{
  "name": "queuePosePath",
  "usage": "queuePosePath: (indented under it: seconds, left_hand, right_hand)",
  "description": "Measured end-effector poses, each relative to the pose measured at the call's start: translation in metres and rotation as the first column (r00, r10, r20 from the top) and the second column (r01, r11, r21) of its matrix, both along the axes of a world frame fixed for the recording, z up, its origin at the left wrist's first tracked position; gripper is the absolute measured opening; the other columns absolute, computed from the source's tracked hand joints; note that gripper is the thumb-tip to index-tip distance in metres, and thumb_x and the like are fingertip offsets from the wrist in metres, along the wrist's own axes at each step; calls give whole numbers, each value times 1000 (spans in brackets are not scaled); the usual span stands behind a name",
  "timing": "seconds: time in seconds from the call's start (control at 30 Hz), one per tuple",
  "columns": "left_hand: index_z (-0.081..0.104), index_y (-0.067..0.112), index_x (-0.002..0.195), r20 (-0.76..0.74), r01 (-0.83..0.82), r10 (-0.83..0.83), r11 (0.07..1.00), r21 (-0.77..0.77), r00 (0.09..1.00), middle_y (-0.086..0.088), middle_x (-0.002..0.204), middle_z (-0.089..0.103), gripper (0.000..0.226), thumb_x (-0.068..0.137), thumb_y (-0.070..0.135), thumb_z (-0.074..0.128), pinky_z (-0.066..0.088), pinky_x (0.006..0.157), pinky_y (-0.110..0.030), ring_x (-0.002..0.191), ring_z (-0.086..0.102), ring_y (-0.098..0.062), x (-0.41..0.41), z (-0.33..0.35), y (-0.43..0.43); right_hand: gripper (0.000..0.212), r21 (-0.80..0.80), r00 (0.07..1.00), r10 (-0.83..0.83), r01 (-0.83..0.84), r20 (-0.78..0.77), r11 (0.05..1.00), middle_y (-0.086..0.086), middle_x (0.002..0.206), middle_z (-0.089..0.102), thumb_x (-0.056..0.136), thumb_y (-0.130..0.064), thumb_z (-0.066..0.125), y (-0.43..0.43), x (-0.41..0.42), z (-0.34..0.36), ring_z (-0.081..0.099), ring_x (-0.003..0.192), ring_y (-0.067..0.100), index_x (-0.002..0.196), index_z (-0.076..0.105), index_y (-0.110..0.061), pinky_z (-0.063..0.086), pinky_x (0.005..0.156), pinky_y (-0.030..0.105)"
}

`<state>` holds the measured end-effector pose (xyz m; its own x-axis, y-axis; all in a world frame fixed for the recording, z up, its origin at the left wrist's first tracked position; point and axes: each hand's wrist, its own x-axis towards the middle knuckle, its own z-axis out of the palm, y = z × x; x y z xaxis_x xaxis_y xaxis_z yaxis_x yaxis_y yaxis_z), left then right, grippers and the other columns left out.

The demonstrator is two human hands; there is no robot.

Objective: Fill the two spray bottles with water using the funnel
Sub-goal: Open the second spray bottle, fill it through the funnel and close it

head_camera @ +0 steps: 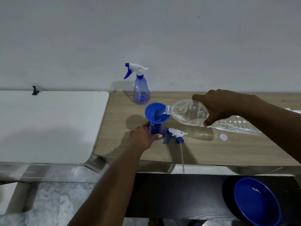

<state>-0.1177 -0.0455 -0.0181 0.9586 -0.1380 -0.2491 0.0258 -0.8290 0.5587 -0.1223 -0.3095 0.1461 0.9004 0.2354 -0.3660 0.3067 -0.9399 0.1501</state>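
Left hand [143, 136] grips open spray bottle [157, 130] on worktop [211, 149] under funnel [156, 112], right hand [216, 106] clamps tilted water bottle [187, 114] near shoulder, mouth at funnel rim; thin plastic, likely crushable and sloshy, so squeeze lightly.

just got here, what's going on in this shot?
A person is filling one spray bottle: the right hand tips a clear water bottle into the blue funnel in its neck, the left hand grips its body. Its trigger head lies beside it on the table, a white cap further right. The second spray bottle stands behind, sprayer on.
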Motion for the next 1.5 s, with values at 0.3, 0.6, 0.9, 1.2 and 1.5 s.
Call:
queuePosePath:
  seconds: [0.3, 0.6, 0.9, 1.2, 1.5]
  left_hand:
    - [56, 28, 125, 2, 21, -21, 1000, 1, 1000, 4, 112, 68, 60, 76, 58, 73, 45, 82, -30, 103, 64, -21, 1, -1, 1]
    - [59, 33, 121, -9, 14, -14, 999, -31, 1000, 7, 107, 69, 57, 73, 61, 73, 47, 82, -32, 100, 64, -20, 3, -5, 1]
    - [57, 31, 123, 15, 24, -23, 1000, -4, 1000, 5, 106, 68, 57, 76, 60, 71, 40, 77, -28, 99, 64, -19, 0, -1, 1]
    - [58, 32, 118, -6, 9, -9, 1000, -24, 1000, 9, 100, 68, 55, 73, 60, 73, 44, 75, -29, 90, 63, -15, 2, -5, 1]
    - [55, 40, 119, -24, 20, -19, 1000, 12, 1000, 8, 100, 69, 59, 70, 70, 70, 49, 79, -33, 89, 63, -18, 4, -3, 3]
  right_hand:
    - [93, 222, 996, -85, 80, 14, 972, -6, 75, 61, 62, -55, 86, -8, 1, -20, 55, 81, 19, 134, 37, -25, 41, 68, 33]
    - [79, 759, 876, -446, 163, 183, 630, 3, 90, 69, 57, -46, 94, -19, -3, -48, 67, 85, 20, 116, 47, -20, 51, 77, 32]
    - [86, 928, 632, -764, 194, 130, 318, -3, 107, 70, 53, -55, 92, -8, 8, -80, 68, 98, 18, 120, 46, -25, 53, 94, 45]
    - [105, 961, 599, -799, 249, -54, 121, 1, 130, 54, 64, -50, 89, -2, 10, -90, 54, 116, 16, 144, 30, -19, 43, 96, 27]
    - [70, 676, 693, -298, -365, 656, 640, 11, 134, 47, 73, -30, 76, 79, -35, -54, 46, 124, 31, 133, 48, -8, 40, 100, 50]
